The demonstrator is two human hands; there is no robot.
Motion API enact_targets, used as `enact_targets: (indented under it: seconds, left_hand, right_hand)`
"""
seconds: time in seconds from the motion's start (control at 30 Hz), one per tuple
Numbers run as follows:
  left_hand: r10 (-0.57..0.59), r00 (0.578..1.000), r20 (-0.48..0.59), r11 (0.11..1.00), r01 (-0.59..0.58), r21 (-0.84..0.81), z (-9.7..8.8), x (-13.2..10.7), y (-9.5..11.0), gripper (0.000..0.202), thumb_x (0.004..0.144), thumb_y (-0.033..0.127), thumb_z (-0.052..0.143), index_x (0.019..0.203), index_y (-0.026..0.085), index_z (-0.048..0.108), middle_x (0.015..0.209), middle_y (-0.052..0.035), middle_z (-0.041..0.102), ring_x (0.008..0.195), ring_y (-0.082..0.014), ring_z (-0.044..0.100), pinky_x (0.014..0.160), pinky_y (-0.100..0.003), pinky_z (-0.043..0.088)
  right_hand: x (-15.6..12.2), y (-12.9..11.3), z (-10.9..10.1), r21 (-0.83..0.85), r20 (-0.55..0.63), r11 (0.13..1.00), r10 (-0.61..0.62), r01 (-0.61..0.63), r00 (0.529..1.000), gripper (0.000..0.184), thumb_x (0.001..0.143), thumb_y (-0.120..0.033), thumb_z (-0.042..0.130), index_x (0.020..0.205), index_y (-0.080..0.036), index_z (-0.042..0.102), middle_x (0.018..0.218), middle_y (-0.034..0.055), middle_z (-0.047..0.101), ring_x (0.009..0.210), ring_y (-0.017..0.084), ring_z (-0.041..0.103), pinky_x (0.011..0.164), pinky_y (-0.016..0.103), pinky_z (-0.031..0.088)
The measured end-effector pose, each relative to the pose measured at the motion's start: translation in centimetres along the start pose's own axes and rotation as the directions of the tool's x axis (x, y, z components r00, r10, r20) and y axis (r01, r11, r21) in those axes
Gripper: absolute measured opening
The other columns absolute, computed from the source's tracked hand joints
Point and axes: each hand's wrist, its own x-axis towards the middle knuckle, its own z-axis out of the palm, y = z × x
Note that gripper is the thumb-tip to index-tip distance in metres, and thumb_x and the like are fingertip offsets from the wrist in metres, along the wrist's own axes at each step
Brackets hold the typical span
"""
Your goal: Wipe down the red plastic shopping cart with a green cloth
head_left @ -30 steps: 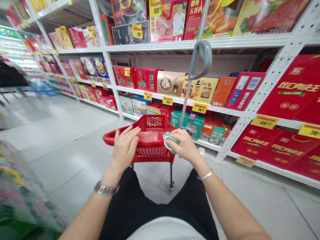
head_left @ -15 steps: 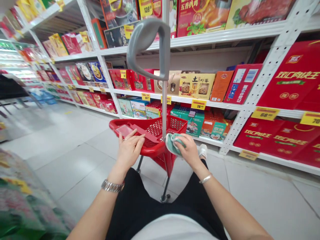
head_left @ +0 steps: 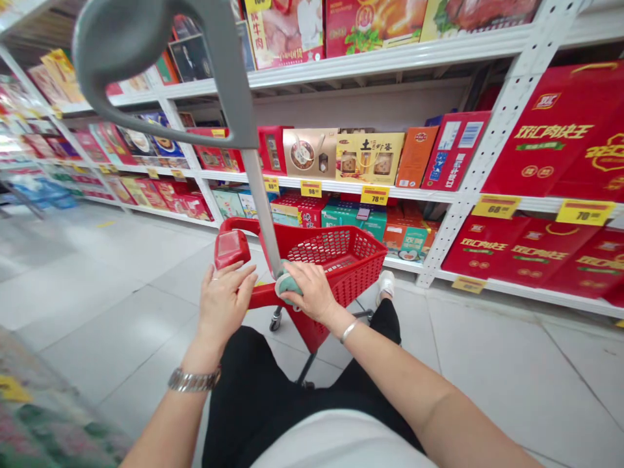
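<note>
We stand in a supermarket aisle with both hands over a small red shopping cart [head_left: 341, 266], its mesh basket tilted ahead of us. Our right hand [head_left: 308, 292] has its fingers [head_left: 316, 281] curled and closed, gripping a pale green cloth [head_left: 287, 284] against the cart's red rim, right at the foot of the grey pole [head_left: 258, 198]. Our left hand [head_left: 224, 309] lies palm down just beside the rim, its fingers [head_left: 234, 276] loosely spread and closed on nothing; we cannot tell whether they touch the plastic. A red plastic block [head_left: 232, 249] sits on the rim's far left end, just past those fingertips. The pole's curved grey handle [head_left: 146, 52] rises close to our view, blurred at its top. A metal watch [head_left: 194, 380] circles our left wrist and a thin silver bangle [head_left: 348, 331] our right. Beyond the basket, white metal shelves [head_left: 507, 97] hold red gift boxes [head_left: 550, 143] and a gold carton [head_left: 369, 158], with yellow price tags [head_left: 585, 212] along the edges. A white shoe [head_left: 385, 286] shows on the tiled floor [head_left: 487, 370].
</note>
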Motion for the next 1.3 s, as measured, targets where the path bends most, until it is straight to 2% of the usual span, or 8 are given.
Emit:
enact_targets:
  seconds: [0.2,0.43,0.53,0.6,0.7,0.87,1.07,1.3]
  left_hand:
    - [-0.066,0.997,0.047,0.994,0.070,-0.085,-1.3,1.0,-4.2,0.043,0.095,0.047,0.034,0.096,0.030,0.074,0.103,-0.0032,0.079,0.122,-0.0291,0.063,0.120,-0.062,0.026]
    - [-0.153,0.988,-0.011,0.985,0.151,-0.084,-2.4,1.7,-7.3,0.037,0.096,0.048,0.036,0.104,0.032,0.068,0.121,0.0044,0.073,0.128,-0.0315,0.058,0.117,-0.072,0.026]
    - [-0.145,0.965,-0.219,0.984,0.164,0.074,-2.0,1.0,-6.9,0.034,0.097,0.045,0.040,0.112,0.029,0.066,0.118,-0.0015,0.073,0.126,-0.0355,0.058,0.117,-0.073,0.024]
    - [-0.112,0.886,-0.451,0.967,0.202,0.157,-1.2,0.0,-6.0,0.033,0.094,0.044,0.049,0.116,0.026,0.064,0.120,-0.0064,0.072,0.124,-0.0361,0.059,0.116,-0.071,0.028]
    - [0.014,0.854,-0.520,0.980,0.092,0.178,1.0,-1.7,-4.0,0.033,0.091,0.039,0.057,0.119,0.022,0.061,0.115,-0.0120,0.072,0.116,-0.0335,0.063,0.113,-0.066,0.036]
    - [0.177,0.978,-0.107,0.983,-0.171,0.063,6.0,-2.3,0.1,0.033,0.096,0.035,0.047,0.122,0.024,0.063,0.122,-0.0117,0.072,0.121,-0.0272,0.062,0.118,-0.055,0.033]
    - [-0.001,0.985,0.173,0.988,-0.026,0.153,10.3,-1.5,2.5,0.045,0.099,0.038,0.038,0.127,0.019,0.068,0.139,-0.0143,0.064,0.140,-0.0356,0.046,0.120,-0.070,0.012]
    - [-0.194,0.944,0.268,0.942,0.103,0.319,9.6,-0.2,-1.4,0.044,0.098,0.035,0.037,0.110,0.025,0.078,0.136,-0.0095,0.067,0.138,-0.0347,0.047,0.120,-0.070,0.014]
  right_hand:
    - [-2.7,7.1,-1.3,-0.197,0.132,0.980,0.019,0.008,0.991,0.052,0.089,-0.049,0.071,0.134,-0.024,0.063,0.124,0.0124,0.068,0.106,0.025,0.060,0.089,0.038,0.043]
    - [-7.2,17.7,-7.7,-0.327,0.224,0.930,0.250,-0.169,0.942,0.034,0.087,-0.033,0.076,0.119,-0.023,0.070,0.110,0.0088,0.069,0.098,0.022,0.061,0.087,0.034,0.043]
    - [-7.9,19.7,-9.2,-0.337,0.208,0.913,0.311,-0.231,0.927,0.029,0.086,-0.026,0.075,0.114,-0.019,0.071,0.105,0.0078,0.069,0.096,0.021,0.060,0.085,0.032,0.043]
    - [-7.9,19.9,-9.1,-0.337,0.193,0.903,0.343,-0.266,0.920,0.023,0.086,-0.024,0.075,0.109,-0.019,0.071,0.102,0.0068,0.069,0.094,0.021,0.060,0.083,0.031,0.043]
    - [-7.9,18.8,-8.0,-0.335,0.168,0.891,0.376,-0.306,0.911,0.019,0.086,-0.024,0.075,0.104,-0.019,0.072,0.100,0.0061,0.069,0.094,0.021,0.059,0.082,0.031,0.041]
    - [-8.8,14.5,-6.3,-0.389,0.124,0.856,0.415,-0.341,0.901,0.019,0.088,-0.032,0.073,0.105,-0.022,0.072,0.097,0.0066,0.067,0.091,0.023,0.057,0.078,0.032,0.040]
    - [-10.0,7.0,-4.7,-0.472,0.085,0.789,0.485,-0.394,0.870,0.022,0.093,-0.039,0.067,0.109,-0.024,0.069,0.100,0.0071,0.065,0.091,0.023,0.055,0.081,0.034,0.038]
    - [-5.6,-1.2,-1.4,-0.407,0.299,0.852,0.464,-0.328,0.834,0.026,0.093,-0.041,0.067,0.110,-0.022,0.067,0.103,0.0091,0.066,0.097,0.025,0.060,0.085,0.037,0.045]
